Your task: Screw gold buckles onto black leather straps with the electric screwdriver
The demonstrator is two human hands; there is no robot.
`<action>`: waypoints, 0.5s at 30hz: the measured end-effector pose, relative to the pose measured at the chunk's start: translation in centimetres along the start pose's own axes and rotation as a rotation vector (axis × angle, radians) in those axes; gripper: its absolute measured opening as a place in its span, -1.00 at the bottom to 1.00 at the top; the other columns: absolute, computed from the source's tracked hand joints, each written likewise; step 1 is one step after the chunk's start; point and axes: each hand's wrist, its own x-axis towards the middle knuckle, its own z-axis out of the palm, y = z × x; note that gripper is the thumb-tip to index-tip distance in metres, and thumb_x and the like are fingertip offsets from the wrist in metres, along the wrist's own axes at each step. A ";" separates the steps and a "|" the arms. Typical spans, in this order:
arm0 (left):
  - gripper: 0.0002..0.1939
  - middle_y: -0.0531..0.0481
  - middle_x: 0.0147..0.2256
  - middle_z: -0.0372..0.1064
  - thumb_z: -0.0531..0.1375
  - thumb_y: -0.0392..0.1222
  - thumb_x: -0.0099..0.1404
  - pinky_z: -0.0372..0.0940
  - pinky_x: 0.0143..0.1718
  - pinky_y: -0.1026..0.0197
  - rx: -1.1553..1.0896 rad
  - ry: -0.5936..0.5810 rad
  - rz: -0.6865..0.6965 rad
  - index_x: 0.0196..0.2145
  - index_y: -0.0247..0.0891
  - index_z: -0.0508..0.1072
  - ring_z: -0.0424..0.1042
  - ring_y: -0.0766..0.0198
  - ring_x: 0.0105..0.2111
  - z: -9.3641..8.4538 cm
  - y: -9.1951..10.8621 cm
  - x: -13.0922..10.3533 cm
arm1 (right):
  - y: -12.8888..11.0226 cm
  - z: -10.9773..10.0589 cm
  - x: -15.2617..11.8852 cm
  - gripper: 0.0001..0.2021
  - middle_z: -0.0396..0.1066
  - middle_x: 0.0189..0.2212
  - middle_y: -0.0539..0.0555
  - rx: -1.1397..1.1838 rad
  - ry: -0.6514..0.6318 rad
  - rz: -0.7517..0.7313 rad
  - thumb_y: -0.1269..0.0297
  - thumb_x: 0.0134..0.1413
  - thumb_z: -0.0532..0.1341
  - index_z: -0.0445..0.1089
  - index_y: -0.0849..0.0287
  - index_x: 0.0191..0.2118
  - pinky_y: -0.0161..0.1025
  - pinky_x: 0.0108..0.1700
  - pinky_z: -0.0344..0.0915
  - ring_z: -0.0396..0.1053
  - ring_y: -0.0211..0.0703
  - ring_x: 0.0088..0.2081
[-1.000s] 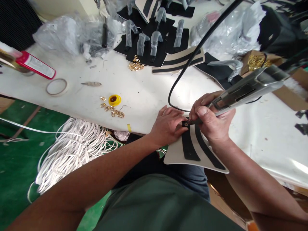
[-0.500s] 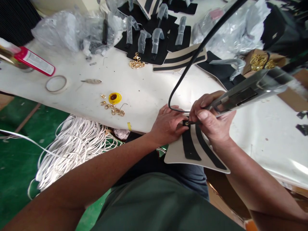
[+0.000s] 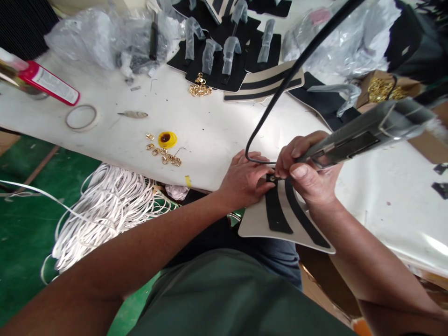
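My right hand point(image 3: 311, 172) is wrapped round an electric screwdriver point(image 3: 360, 140) in a clear cover, its front end pointing down to the left. A black cord point(image 3: 269, 107) runs in front of it. Below lies a beige panel point(image 3: 252, 221) with two curved black straps, overhanging the table's front edge. My left hand point(image 3: 247, 179) pinches the end of the left black strap point(image 3: 276, 212) between thumb and forefinger. A small gold-coloured fitting point(image 3: 272, 178) shows at that strap end, beside my right fingertips. The screwdriver's tip is hidden by my right fingers.
Gold-coloured clasps point(image 3: 170, 159) lie by a yellow dish point(image 3: 167, 139) on the white table point(image 3: 210, 130). A tape roll point(image 3: 81, 117), an awl-like tool point(image 3: 133, 114) and a red bottle point(image 3: 52, 84) are left. Black panels point(image 3: 213, 77) with plastic-wrapped straps lie behind; a box point(image 3: 385, 88) holds gold pieces.
The view has shifted very slightly. Both hands, the screwdriver and the beige panel keep nearly the same places, with no grip taken or released.
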 end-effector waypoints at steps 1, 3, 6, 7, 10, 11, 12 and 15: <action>-0.63 -0.04 0.16 0.50 0.28 0.12 0.40 -0.01 0.43 -0.24 -0.005 0.001 -0.004 0.06 -0.05 0.58 0.29 -0.06 0.30 -0.1 0.1 0.0 | 0.0 -0.1 0.1 -0.49 0.33 -0.53 -0.05 0.002 -0.024 0.007 -0.17 -0.17 0.56 0.31 0.03 -0.41 -0.17 -0.53 0.39 0.38 -0.17 -0.51; -0.68 -0.03 0.15 0.51 0.25 0.08 0.43 0.01 0.42 -0.22 -0.013 -0.001 -0.010 0.05 -0.03 0.59 0.30 -0.05 0.30 -0.1 0.2 0.0 | 0.0 -0.2 0.2 -0.48 0.33 -0.54 -0.05 -0.005 -0.063 0.025 -0.17 -0.22 0.58 0.32 0.02 -0.41 -0.16 -0.53 0.39 0.38 -0.16 -0.51; -0.67 -0.03 0.15 0.50 0.26 0.08 0.41 0.00 0.43 -0.22 -0.007 -0.004 -0.010 0.05 -0.03 0.58 0.30 -0.05 0.30 -0.1 0.2 0.0 | 0.0 0.0 0.2 -0.48 0.34 -0.53 -0.05 -0.003 -0.045 0.031 -0.17 -0.20 0.57 0.32 0.02 -0.40 -0.17 -0.53 0.38 0.38 -0.16 -0.51; -0.65 -0.04 0.17 0.50 0.27 0.10 0.40 -0.01 0.44 -0.23 -0.002 -0.006 -0.009 0.05 -0.04 0.58 0.29 -0.06 0.31 -0.1 0.1 0.0 | -0.1 0.1 0.1 -0.49 0.34 -0.52 -0.05 -0.003 -0.015 0.025 -0.18 -0.17 0.55 0.31 0.02 -0.39 -0.17 -0.53 0.38 0.37 -0.16 -0.51; -0.61 -0.06 0.21 0.47 0.31 0.13 0.37 -0.03 0.44 -0.26 0.007 -0.010 -0.009 0.06 -0.06 0.57 0.27 -0.08 0.32 -0.1 0.1 -0.1 | -0.6 0.6 -0.4 -0.52 0.34 -0.51 -0.04 -0.033 0.092 0.008 -0.17 -0.07 0.51 0.31 0.02 -0.36 -0.17 -0.54 0.35 0.36 -0.17 -0.51; -0.61 -0.06 0.22 0.47 0.31 0.13 0.37 -0.01 0.44 -0.26 0.005 -0.011 -0.008 0.05 -0.07 0.57 0.28 -0.09 0.31 -0.2 0.1 -0.1 | -0.8 0.7 -0.5 -0.54 0.35 -0.50 -0.03 -0.044 0.119 0.004 -0.17 -0.04 0.50 0.32 0.01 -0.35 -0.17 -0.54 0.34 0.35 -0.17 -0.52; -0.62 -0.06 0.21 0.47 0.31 0.13 0.36 0.00 0.43 -0.26 0.002 -0.011 -0.006 0.04 -0.07 0.58 0.29 -0.08 0.31 -0.2 0.2 -0.1 | -1.0 0.8 -0.7 -0.56 0.35 -0.50 -0.03 -0.051 0.138 0.001 -0.16 -0.02 0.49 0.32 0.01 -0.34 -0.17 -0.54 0.34 0.34 -0.17 -0.52; -0.65 -0.03 0.17 0.50 0.32 0.11 0.36 0.01 0.43 -0.25 -0.010 -0.013 -0.006 0.02 -0.05 0.59 0.31 -0.07 0.29 -0.5 0.3 -0.1 | -1.4 0.8 -1.1 -0.57 0.36 -0.49 -0.03 -0.042 0.163 0.019 -0.16 0.01 0.47 0.31 0.00 -0.35 -0.16 -0.52 0.34 0.33 -0.18 -0.52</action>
